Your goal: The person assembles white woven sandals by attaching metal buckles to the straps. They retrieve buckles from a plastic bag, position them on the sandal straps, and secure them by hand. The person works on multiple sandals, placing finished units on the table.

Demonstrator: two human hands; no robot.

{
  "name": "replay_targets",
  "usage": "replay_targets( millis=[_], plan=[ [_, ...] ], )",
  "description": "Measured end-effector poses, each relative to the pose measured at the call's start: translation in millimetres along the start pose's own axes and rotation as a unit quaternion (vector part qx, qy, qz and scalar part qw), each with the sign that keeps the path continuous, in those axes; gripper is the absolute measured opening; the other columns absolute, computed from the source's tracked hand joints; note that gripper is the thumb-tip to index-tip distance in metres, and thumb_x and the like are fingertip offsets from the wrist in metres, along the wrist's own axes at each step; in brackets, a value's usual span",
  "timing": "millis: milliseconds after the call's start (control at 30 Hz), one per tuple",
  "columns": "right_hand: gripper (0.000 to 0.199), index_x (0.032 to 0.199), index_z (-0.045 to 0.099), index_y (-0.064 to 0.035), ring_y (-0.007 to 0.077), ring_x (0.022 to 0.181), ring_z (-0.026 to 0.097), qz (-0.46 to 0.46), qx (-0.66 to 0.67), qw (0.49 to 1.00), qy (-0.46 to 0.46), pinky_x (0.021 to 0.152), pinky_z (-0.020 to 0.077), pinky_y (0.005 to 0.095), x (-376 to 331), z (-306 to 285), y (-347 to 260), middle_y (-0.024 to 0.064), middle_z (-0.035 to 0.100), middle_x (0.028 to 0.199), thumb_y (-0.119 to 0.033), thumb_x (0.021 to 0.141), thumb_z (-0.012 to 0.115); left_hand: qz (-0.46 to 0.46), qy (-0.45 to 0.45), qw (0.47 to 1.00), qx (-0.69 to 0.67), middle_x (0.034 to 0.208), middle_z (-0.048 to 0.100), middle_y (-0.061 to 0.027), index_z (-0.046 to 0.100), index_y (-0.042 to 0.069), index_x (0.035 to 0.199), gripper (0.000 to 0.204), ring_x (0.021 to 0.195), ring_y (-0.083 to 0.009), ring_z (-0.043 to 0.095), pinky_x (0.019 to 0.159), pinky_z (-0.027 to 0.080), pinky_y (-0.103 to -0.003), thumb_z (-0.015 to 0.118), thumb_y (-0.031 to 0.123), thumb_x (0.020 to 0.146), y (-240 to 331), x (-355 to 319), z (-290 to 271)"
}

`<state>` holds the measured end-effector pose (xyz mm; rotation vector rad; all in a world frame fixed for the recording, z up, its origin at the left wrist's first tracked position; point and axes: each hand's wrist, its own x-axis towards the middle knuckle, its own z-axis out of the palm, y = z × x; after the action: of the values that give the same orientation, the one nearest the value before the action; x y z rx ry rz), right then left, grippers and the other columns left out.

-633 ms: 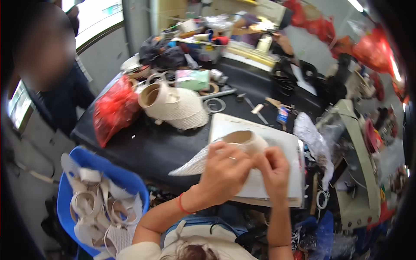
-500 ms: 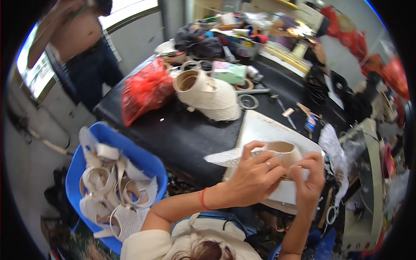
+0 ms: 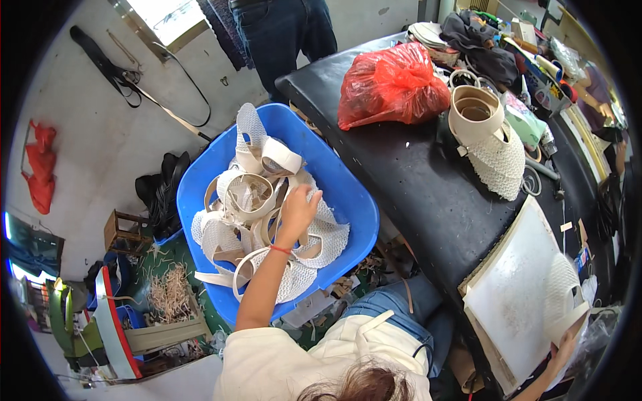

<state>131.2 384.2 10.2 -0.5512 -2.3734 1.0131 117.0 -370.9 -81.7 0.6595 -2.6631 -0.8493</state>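
My left hand [image 3: 299, 214] is down among cream woven visors [image 3: 251, 197] heaped in a blue plastic basket [image 3: 361, 230]. Its fingers look apart and touch or hover over the pieces; their tips are partly lost among them. Far to the right, my right hand [image 3: 567, 351] grips the band of another cream visor [image 3: 562, 294], its woven brim lying on a white board [image 3: 511, 301]. That board rests on the black-topped table [image 3: 414, 174]. Part of this visor is dim near the picture's rim.
On the table stand a red plastic bag [image 3: 394, 87] and a stack of finished-looking visors [image 3: 495, 154]. Behind them is clutter with dark cloth [image 3: 478, 43]. A person in jeans [image 3: 284, 37] stands beyond the basket. A small wooden stool [image 3: 124, 230] and scraps [image 3: 172, 294] lie left.
My left hand has left the visor on the board and reached left into the basket. My right hand stays with that visor near the board's right side. The view has swung left.
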Motion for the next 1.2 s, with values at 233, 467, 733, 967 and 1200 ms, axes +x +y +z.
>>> replay_targets(
  millis=[233, 467, 733, 967, 1200],
  plan=[
    [0.055, 0.132, 0.042, 0.0029, 0.0246, 0.111, 0.052, 0.064, -0.201, 0.968, 0.135, 0.095, 0.0409, 0.0325, 0.6, -76.8, 68.3, 0.0177, 0.051, 0.126, -0.03, 0.091, 0.057, -0.26, 0.074, 0.956, -0.114, 0.125, 0.046, -0.0308, 0.04, -0.01, 0.127, 0.087, 0.118, -0.0401, 0.046, 0.098, 0.038, -0.043, 0.071, 0.047, 0.069, -75.9, 12.0, 87.5],
    [0.035, 0.12, 0.053, 0.005, 0.0165, 0.101, 0.054, -0.005, -0.012, 0.994, 0.107, 0.09, 0.0421, 0.0279, -70.4, -35.0, -77.5, 0.011, 0.058, 0.115, -0.02, 0.095, 0.052, 0.122, 0.117, 0.974, -0.152, 0.118, 0.05, -0.0217, 0.043, -0.007, 0.125, 0.073, 0.108, -0.0327, 0.048, 0.09, 0.038, -0.041, 0.078, 0.027, 0.07, 172.0, -73.7, -27.7],
    [0.043, 0.125, 0.053, -0.0037, 0.0268, 0.116, 0.052, -0.25, -0.036, 0.954, -0.162, 0.097, 0.0386, 0.0366, -127.2, 54.7, -236.2, 0.0137, 0.055, 0.125, -0.01, 0.084, 0.061, 0.499, -0.164, 0.813, -0.252, 0.101, 0.054, -0.0184, 0.036, -0.009, 0.131, 0.074, 0.086, -0.0313, 0.052, 0.074, 0.042, -0.04, 0.071, 0.016, 0.071, 328.9, -186.9, 105.0],
    [0.043, 0.124, 0.053, -0.0036, 0.0318, 0.106, 0.055, -0.316, -0.08, 0.937, -0.128, 0.092, 0.042, 0.0376, -120.3, 64.1, -205.2, 0.0148, 0.055, 0.124, -0.001, 0.082, 0.057, 0.558, -0.176, 0.775, -0.239, 0.099, 0.061, -0.0159, 0.062, 0.0, 0.107, 0.031, 0.089, -0.0316, 0.06, 0.078, 0.049, -0.038, 0.063, 0.002, 0.076, 307.6, -163.6, 55.1],
    [0.039, 0.121, 0.051, -0.0018, 0.0242, 0.08, 0.057, -0.389, -0.183, 0.881, -0.198, 0.072, 0.0455, 0.0355, -140.8, 99.4, -270.3, 0.0148, 0.057, 0.11, -0.015, 0.085, 0.058, 0.215, -0.445, 0.743, -0.451, 0.109, 0.063, -0.0113, 0.056, -0.001, 0.12, 0.031, 0.1, -0.0149, 0.058, 0.087, 0.047, -0.031, 0.047, 0.018, 0.097, 314.0, -55.6, 103.6]
  ],
)
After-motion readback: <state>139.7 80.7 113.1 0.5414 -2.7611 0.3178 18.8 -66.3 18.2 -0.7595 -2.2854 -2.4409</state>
